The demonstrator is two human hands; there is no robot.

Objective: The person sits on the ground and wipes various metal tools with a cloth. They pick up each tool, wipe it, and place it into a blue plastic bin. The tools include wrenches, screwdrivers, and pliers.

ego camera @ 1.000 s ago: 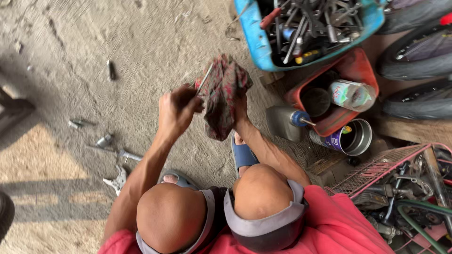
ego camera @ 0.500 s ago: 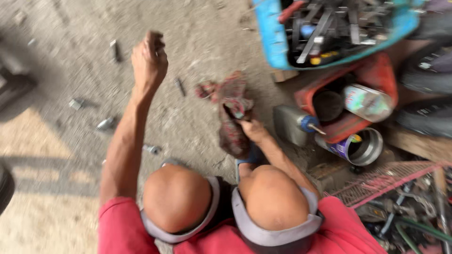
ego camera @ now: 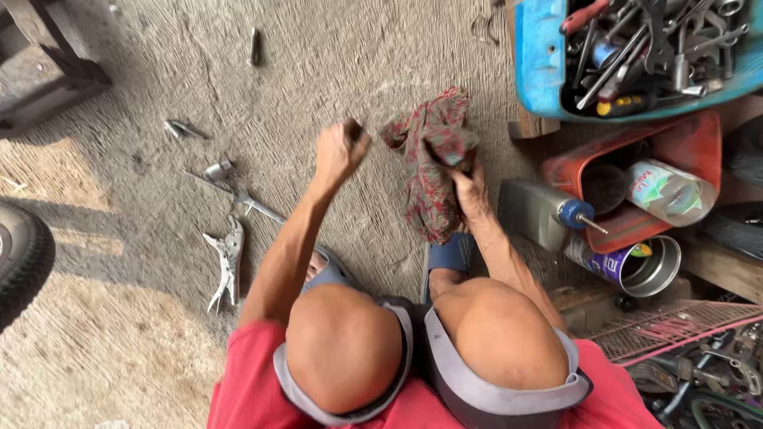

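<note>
Head view: right hand [ego camera: 469, 179] grips red rag [ego camera: 433, 171]; grey bottle [ego camera: 540, 213] beside.

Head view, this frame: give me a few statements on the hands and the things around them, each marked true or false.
1. The right hand grips a red patterned rag. True.
2. The left hand rests flat on the floor. False: it is raised, closed around a small dark object.
3. Locking pliers lie on the concrete floor. True.
4. The blue tray is empty. False: it is full of tools.
5. The grey oil bottle stands upright. False: it lies on its side.
</note>
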